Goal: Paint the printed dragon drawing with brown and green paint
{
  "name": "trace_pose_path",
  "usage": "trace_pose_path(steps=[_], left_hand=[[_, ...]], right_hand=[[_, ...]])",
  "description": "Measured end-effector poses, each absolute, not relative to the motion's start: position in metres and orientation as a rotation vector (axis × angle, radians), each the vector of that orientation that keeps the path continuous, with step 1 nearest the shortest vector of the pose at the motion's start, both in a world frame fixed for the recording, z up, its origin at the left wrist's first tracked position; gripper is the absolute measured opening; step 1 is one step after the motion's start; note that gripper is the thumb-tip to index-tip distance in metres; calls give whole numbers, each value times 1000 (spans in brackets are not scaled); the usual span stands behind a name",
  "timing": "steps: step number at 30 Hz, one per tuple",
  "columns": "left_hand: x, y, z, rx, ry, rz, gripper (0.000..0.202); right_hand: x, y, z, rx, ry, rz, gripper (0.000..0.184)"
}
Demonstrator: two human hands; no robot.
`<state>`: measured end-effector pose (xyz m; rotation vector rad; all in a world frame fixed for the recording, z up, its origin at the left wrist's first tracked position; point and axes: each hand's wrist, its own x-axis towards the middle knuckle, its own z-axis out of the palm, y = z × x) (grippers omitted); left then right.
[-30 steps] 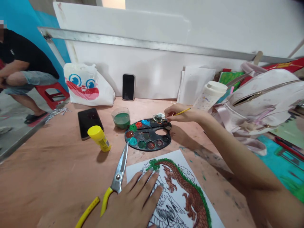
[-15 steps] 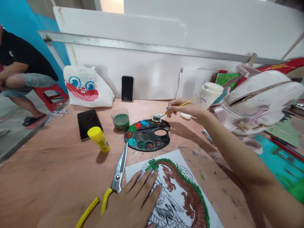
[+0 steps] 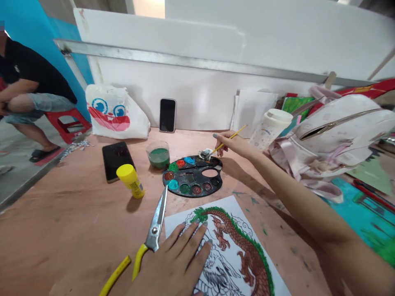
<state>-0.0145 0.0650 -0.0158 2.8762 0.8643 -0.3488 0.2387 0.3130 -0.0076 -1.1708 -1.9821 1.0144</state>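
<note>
**Brush at the palette, left hand pinning the dragon**

Nearest us, our left hand [image 3: 173, 263] lies open, fingers spread flat on the dragon print [image 3: 237, 242], just beside the steel scissors [image 3: 157, 224]. Farther off, our right hand [image 3: 234, 144] pinches a thin yellow paintbrush [image 3: 230, 138], its tip at the far edge of the black paint palette [image 3: 193, 194]. We judge this the paint-loading step; the next move calls for carrying the brush across to the sheet.

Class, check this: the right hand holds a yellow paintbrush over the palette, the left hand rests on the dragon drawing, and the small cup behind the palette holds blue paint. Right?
No: the head view shows the cup holding green paint, not blue. The rest stands: the right hand holds the yellow paintbrush over the palette, the left hand rests on the dragon drawing.
</note>
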Motion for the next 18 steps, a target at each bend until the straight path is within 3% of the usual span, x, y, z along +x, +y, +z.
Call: trace_pose_path(steps=[7, 13, 18], left_hand=[[-12, 65, -13, 2841, 872, -348, 69], [-14, 64, -16, 2813, 883, -246, 66], [-11, 63, -16, 2855, 908, -262, 69]], right_hand=[[234, 314, -19, -1282, -1989, 911, 38], [225, 303, -16, -1246, -2007, 813, 52], [229, 303, -2, -1175, -2017, 865, 53]])
